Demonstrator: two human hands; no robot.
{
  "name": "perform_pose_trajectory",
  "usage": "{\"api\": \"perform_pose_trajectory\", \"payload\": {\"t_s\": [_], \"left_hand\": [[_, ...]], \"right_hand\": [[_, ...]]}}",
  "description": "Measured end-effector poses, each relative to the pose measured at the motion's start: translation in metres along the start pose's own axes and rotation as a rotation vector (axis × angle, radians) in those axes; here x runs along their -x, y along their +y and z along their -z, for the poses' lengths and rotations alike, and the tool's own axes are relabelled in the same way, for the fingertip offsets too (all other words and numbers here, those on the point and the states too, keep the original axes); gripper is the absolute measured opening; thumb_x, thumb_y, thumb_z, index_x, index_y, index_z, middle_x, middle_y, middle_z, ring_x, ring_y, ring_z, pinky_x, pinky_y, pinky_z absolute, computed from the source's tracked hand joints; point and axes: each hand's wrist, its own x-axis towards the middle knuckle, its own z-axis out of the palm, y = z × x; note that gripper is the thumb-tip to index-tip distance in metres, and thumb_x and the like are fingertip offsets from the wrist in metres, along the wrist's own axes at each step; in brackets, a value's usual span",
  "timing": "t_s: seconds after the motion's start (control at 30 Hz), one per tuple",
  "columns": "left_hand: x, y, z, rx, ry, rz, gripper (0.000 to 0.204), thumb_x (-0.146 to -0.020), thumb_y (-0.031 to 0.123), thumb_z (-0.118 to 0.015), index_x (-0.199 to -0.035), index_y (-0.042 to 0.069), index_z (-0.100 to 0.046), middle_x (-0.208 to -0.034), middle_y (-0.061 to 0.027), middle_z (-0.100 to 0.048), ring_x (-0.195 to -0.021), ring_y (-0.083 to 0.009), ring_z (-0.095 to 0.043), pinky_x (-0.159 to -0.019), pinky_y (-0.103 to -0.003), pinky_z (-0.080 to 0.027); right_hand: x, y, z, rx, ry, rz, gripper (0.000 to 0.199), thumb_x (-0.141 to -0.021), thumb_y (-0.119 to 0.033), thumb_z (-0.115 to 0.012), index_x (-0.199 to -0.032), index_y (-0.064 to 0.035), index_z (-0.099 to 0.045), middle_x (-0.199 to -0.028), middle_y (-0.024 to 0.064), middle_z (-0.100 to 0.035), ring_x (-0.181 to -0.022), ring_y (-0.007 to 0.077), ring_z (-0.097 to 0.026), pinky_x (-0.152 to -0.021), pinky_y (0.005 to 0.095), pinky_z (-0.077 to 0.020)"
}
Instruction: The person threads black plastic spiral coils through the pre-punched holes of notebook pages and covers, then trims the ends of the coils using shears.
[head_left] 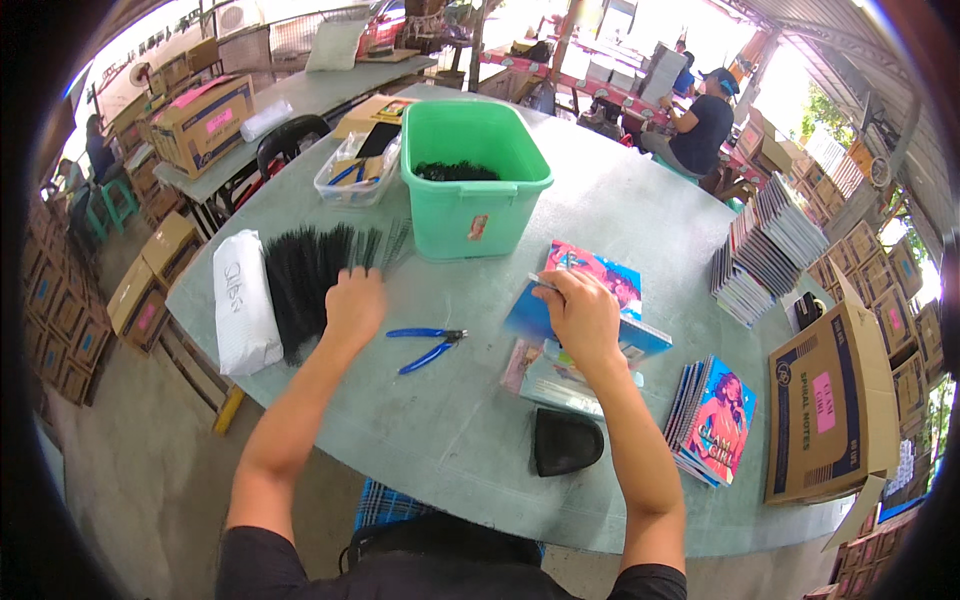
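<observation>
My left hand (355, 303) rests on a spread of black spiral wire bindings (305, 280) lying on the round grey table (450, 430); its fingers curl over the wires. My right hand (580, 312) presses on a stack of colourful notebooks (590, 300) with blue and pink covers, and a thin wire shows between its fingers. Blue-handled pliers (425, 345) lie on the table between my two hands.
A green plastic bin (470, 180) with black wires stands behind. A white wrapped bundle (240, 300) lies left. A black pouch (565, 440), a finished notebook pile (715, 420), a cardboard box (830, 410), and stacked notebooks (770, 250) sit right. A person sits at back right.
</observation>
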Motion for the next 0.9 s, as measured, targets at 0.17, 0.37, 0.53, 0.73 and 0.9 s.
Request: {"api": "perform_pose_trajectory", "payload": {"t_s": [0.17,0.37,0.53,0.73,0.9], "left_hand": [[-0.01,-0.004,0.009,-0.096,0.052,-0.081,0.014,-0.078,0.013,-0.057,-0.088,0.003,-0.061,-0.091,-0.0148,-0.056,-0.085,-0.0315,-0.059,-0.061,-0.041,-0.051],[-0.018,0.004,0.037,0.29,0.217,-0.023,0.015,-0.08,0.014,-0.066,-0.09,0.005,-0.06,-0.087,-0.0098,-0.057,-0.073,-0.0246,-0.06,-0.065,-0.032,-0.05],[-0.038,0.023,0.1,1.152,0.113,0.174,0.026,-0.078,0.01,-0.074,-0.099,0.002,-0.062,-0.089,-0.0019,-0.063,-0.081,-0.0066,-0.057,-0.072,-0.022,-0.046],[-0.04,0.046,0.098,1.314,-0.398,0.108,0.047,-0.087,0.012,-0.06,-0.131,0.002,-0.046,-0.079,-0.004,-0.056,-0.066,-0.0115,-0.057,-0.061,-0.025,-0.051],[0.0,0.103,0.074,1.044,-0.926,-0.119,0.058,-0.084,0.005,-0.057,-0.139,0.007,-0.036,-0.077,-0.0071,-0.058,-0.062,-0.0114,-0.056,-0.057,-0.026,-0.049]], "right_hand": [[-0.002,-0.009,-0.007,0.112,-0.124,-0.048,0.019,-0.077,-0.022,-0.067,-0.091,-0.0096,-0.064,-0.08,0.0088,-0.066,-0.078,0.0281,-0.063,-0.067,0.0411,-0.0476],[0.003,-0.015,0.004,0.034,-0.219,-0.054,0.019,-0.076,-0.019,-0.067,-0.091,-0.0094,-0.063,-0.078,0.009,-0.066,-0.079,0.0286,-0.064,-0.066,0.0408,-0.0477],[-0.006,-0.008,-0.001,0.01,-0.245,-0.139,0.028,-0.074,-0.026,-0.071,-0.094,-0.0075,-0.065,-0.076,0.0129,-0.066,-0.073,0.0308,-0.063,-0.064,0.0421,-0.0467],[-0.015,-0.024,0.004,0.025,-0.367,-0.145,0.032,-0.075,-0.027,-0.07,-0.098,-0.0066,-0.063,-0.079,0.0138,-0.067,-0.08,0.0326,-0.064,-0.068,0.043,-0.0478],[-0.014,-0.018,0.001,0.097,-0.416,-0.127,0.036,-0.073,-0.033,-0.071,-0.098,-0.0076,-0.066,-0.078,0.0138,-0.067,-0.082,0.0317,-0.064,-0.069,0.0412,-0.0478]]}}
